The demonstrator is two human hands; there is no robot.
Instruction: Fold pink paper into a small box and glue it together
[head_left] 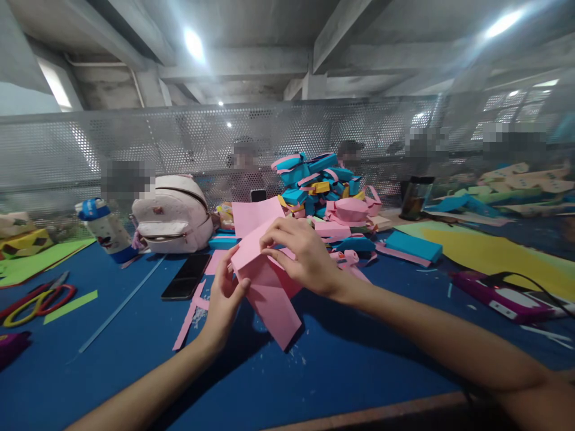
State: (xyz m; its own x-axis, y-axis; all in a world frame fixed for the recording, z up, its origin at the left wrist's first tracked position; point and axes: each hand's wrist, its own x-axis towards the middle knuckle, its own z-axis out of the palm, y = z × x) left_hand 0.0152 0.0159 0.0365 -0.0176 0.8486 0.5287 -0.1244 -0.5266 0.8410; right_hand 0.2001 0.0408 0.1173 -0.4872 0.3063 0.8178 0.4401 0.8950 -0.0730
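Pink ppr pc (269,296): plain, creased, flaps splayed, one angled down twd blue bench (359,359). L hand (224,293) grips its side; R hand (305,257) pinches upper fold.

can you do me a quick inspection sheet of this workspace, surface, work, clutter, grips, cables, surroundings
surface: blue tabletop, with small pale scraps on it
job's things: pink paper piece, creased, flaps projecting, held above the tabletop
clutter: heap of blue, pink and yellow paper pieces behind; dark phone, scissors, white backpack and bottle to the left
grips: left grip holds the pink paper piece's left side; right grip pinches it from the right
cables: dark cable by a purple-and-white device at right; ends unclear
surroundings: perforated partition, people beyond it; concrete ceiling with lights
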